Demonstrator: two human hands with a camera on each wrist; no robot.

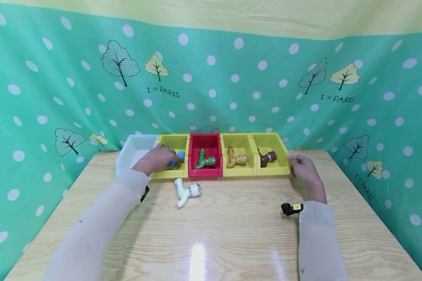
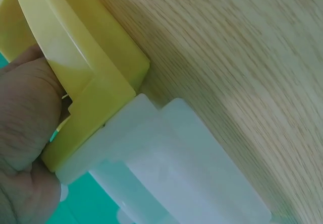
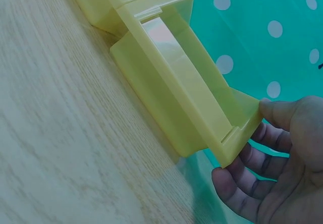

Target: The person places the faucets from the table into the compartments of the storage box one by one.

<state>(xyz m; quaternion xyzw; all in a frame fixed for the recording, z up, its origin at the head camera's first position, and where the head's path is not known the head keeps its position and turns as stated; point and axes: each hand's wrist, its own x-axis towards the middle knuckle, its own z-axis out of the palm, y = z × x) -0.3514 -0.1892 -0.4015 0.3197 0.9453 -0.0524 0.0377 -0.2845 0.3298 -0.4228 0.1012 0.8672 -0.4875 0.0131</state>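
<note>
My left hand (image 1: 159,159) reaches into the yellow bin (image 1: 171,174) second from the left, with its fingers on a blue tap (image 1: 180,155) that is partly covered by the hand. In the left wrist view the fingers disappear behind the yellow wall. At the far right end, my right hand (image 3: 287,158) grips the rim of the last yellow bin (image 3: 174,90), thumb on top and fingers beneath. A white tap (image 1: 185,192) lies on the table in front of the row.
A white bin (image 1: 124,157) stands at the row's left end. The red bin (image 1: 205,173) holds a green tap (image 1: 204,160). To its right are an ochre tap (image 1: 235,159) and a dark brown tap (image 1: 267,158) in yellow bins. A patterned green curtain (image 1: 211,89) hangs behind the wooden table (image 1: 239,226).
</note>
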